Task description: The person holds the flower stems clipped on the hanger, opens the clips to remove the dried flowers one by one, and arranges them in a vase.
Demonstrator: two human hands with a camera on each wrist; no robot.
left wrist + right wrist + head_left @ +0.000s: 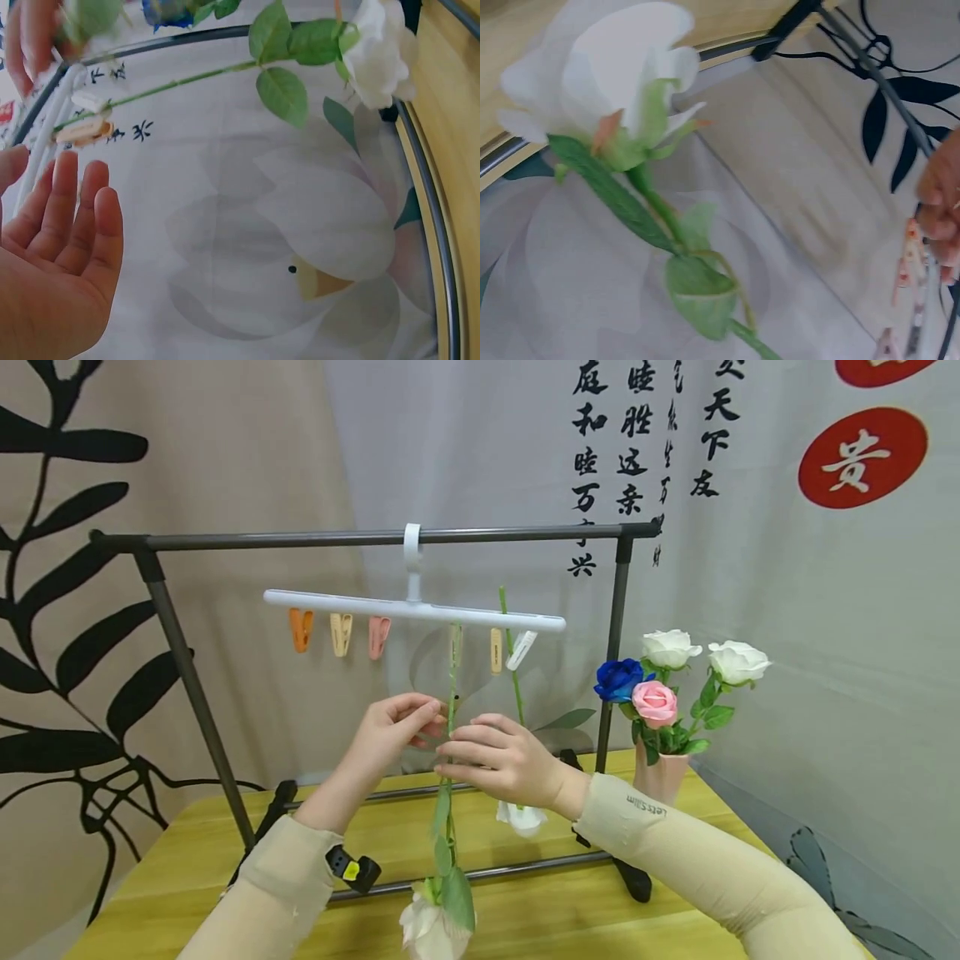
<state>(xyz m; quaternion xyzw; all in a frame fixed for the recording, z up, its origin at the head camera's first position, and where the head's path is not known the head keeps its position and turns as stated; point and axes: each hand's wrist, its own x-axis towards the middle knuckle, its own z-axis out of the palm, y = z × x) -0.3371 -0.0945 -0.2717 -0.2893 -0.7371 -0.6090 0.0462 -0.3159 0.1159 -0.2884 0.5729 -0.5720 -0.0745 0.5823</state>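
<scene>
A white rose [435,927] hangs upside down, its green stem reaching up to a pale green clip [456,646] on a white hanger [345,602]. My left hand [405,722] is beside the stem's upper part; its fingers look loosely extended and its palm shows bare in the left wrist view. From the right, my right hand [498,758] reaches across the stem with its fingers extended, their tips just past it. Its thumb is hidden. Large in the right wrist view is the rose [622,75], bloom uppermost in that picture.
A second white rose [522,818] hangs from a white clip [521,650]. Orange [302,630], yellow [341,635], pink [378,637] and tan [496,651] clips line the hanger. The dark rack [517,533] stands on a yellow table [555,906]. A pink vase [660,775] holds several roses.
</scene>
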